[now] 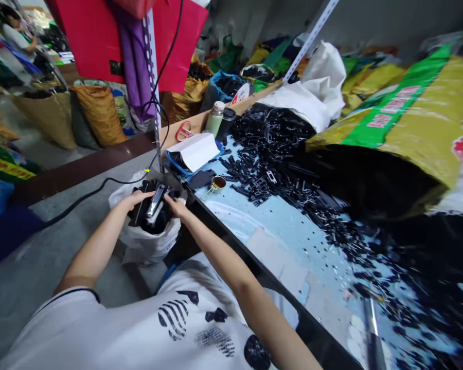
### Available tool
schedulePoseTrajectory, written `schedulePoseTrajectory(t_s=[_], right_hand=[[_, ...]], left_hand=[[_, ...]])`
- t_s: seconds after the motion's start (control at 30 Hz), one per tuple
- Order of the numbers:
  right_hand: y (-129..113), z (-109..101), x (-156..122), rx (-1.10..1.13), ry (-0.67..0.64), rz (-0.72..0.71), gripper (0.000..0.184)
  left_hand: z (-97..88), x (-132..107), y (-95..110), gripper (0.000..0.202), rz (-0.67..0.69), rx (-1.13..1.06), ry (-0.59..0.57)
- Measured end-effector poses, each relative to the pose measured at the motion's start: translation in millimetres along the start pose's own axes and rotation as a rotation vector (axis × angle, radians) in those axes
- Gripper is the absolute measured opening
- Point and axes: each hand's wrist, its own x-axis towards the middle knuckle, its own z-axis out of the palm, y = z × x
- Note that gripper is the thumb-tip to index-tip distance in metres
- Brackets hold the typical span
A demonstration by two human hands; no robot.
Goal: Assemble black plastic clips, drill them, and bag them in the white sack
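At the left side of the table, both my hands are over a white sack (165,241) of black parts. My left hand (139,198) lies along the left of a bunch of shiny black parts (155,202), its fingers pointing inward. From the other side, my right hand (176,206) presses on the same bunch, so the parts sit between the two hands. Some of the fingers are hidden behind the parts and inside the sack. The exact kind of part is too small to make out.
Loose black parts (258,174) cover much of the blue tabletop (285,226). A yellow-green sack (401,113) lies open on them. A small tin (217,184), a bottle (215,119) and red scissors (184,131) stand nearby. A black cable (88,198) hangs across the left side.
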Motion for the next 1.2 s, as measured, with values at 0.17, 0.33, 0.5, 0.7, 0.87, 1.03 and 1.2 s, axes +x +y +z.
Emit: schedulePoseTrajectory(t_s=[0.17, 0.33, 0.5, 0.7, 0.87, 1.03, 1.2], right_hand=[[46, 38, -25, -0.607, -0.012, -0.159, 0.057], [82, 31, -50, -0.989, -0.070, -0.418, 0.054], [89, 20, -60, -1.002, -0.081, -0.498, 0.022], [83, -7, -98, -0.786, 0.028, -0.642, 0.030], [94, -64, -162, -0.575, 0.299, -0.634, 0.021], [125, -105, -225, -0.427, 0.675, -0.544, 0.017], [173, -134, -278, -0.474, 1.126, -0.415, 0.014]], left_hand=[[-24.3, 64, -23, 0.095, -0.006, 0.537, 0.186], [4.9, 79, -33, 0.094, -0.008, 0.758, 0.188], [26.3, 67, -22, 0.080, 0.051, 0.860, 0.209], [51.7, 32, 12, 0.053, 0.193, 0.937, 0.228], [113.9, -20, 67, 0.039, 0.488, 0.794, 0.061], [217.0, -66, 129, 0.025, 0.903, 0.116, -0.316], [309.2, -38, 203, 0.042, 0.884, -0.003, -0.166]])
